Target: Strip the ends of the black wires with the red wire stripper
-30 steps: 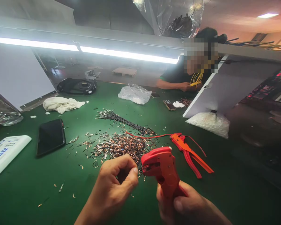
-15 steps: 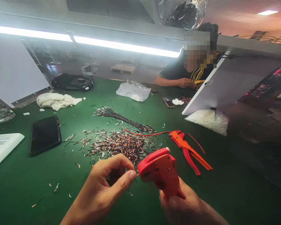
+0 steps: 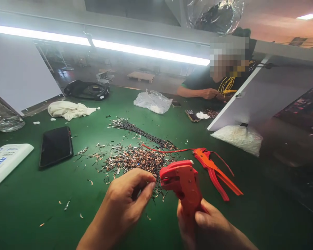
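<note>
My right hand (image 3: 208, 222) is wrapped round the handle of a red wire stripper (image 3: 189, 185), which stands upright with its head turned left. A gap shows between the tool's jaws. My left hand (image 3: 126, 196) pinches a short, thin dark wire (image 3: 158, 181) between thumb and fingertips, its end at the mouth of the stripper. How far the wire reaches inside cannot be seen. Behind both hands lies a pile of copper and black wire scraps (image 3: 138, 158), with a bundle of black wires (image 3: 142, 133) beyond it.
A second red-orange wire stripper (image 3: 214, 170) lies at right, a red strip (image 3: 169, 151) at its head. On the left are a black phone (image 3: 56, 146), a white box (image 3: 9, 163) and a cream cloth (image 3: 69, 110). Across the green table (image 3: 114, 222) a co-worker (image 3: 198, 91) handles yellow wires.
My left fingertips now hold a wire at the stripper's mouth. The stripper has tilted, and a gap between its jaws has come into view. The whole view has shifted slightly.
</note>
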`<act>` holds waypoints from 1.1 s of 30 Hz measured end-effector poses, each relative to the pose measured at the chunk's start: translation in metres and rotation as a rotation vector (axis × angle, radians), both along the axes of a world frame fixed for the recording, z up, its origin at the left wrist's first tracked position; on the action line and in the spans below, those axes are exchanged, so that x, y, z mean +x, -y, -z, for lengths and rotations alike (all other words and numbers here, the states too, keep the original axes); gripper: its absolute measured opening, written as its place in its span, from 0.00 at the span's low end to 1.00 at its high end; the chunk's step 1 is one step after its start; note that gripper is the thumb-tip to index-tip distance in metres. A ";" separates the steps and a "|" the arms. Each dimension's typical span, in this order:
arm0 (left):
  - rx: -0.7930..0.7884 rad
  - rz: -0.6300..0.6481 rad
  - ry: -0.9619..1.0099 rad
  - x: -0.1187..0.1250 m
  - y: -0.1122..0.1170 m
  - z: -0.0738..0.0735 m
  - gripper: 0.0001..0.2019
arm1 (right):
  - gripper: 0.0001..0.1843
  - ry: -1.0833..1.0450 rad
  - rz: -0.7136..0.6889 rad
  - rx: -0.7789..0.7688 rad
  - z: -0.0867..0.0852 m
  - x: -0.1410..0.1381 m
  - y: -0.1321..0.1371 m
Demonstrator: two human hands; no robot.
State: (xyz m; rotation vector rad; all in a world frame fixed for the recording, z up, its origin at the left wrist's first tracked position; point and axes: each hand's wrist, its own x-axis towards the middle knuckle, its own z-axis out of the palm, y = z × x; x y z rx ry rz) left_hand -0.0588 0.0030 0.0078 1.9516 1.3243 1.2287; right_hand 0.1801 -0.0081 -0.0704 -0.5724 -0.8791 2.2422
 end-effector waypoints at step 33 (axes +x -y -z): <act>0.065 -0.037 -0.161 -0.003 0.002 -0.013 0.09 | 0.20 0.023 -0.113 0.077 -0.010 0.003 -0.003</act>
